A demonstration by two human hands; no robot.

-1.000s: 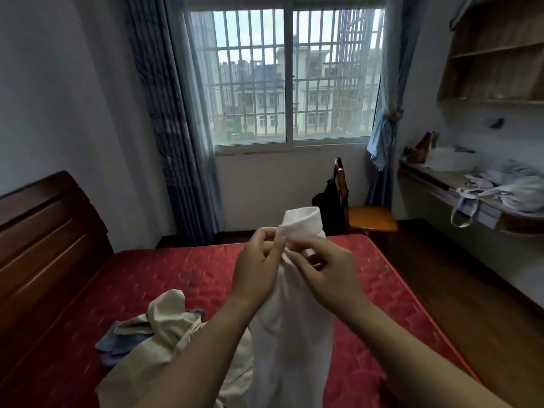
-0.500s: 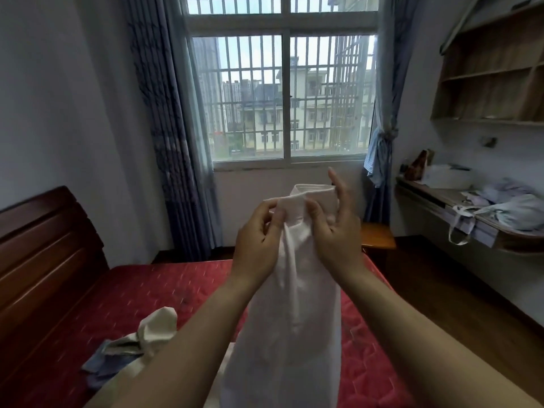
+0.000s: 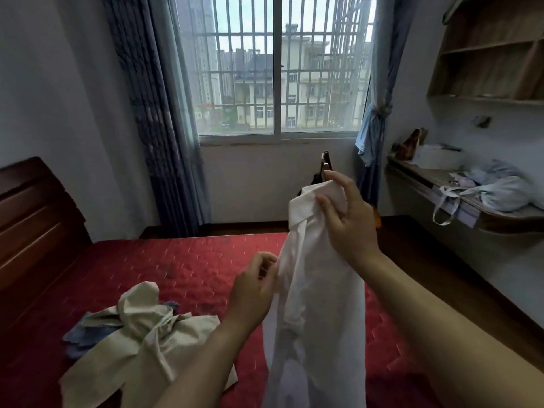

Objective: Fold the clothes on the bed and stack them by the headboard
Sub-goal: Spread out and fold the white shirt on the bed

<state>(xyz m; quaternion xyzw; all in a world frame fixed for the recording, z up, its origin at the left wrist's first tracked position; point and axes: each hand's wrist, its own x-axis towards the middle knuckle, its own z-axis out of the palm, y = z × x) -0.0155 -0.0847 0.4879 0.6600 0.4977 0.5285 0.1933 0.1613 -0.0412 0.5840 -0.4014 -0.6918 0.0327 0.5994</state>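
Note:
A white collared shirt hangs in the air above the red bed. My right hand holds it up by the collar, thumb and fingers pinching the cloth. Lower down, my left hand pinches the shirt's left edge. A crumpled beige garment lies on the bed at the lower left, with a blue cloth partly under it. The dark wooden headboard stands at the left.
A barred window with blue curtains faces me. A wooden chair stands behind the shirt. At the right, a wall desk carries bags and cloths, under wooden shelves. Dark floor runs beside the bed.
My left hand has dropped from the collar to the shirt's left edge lower down. My right hand still holds the collar, now further right. The view has tilted down toward the bed.

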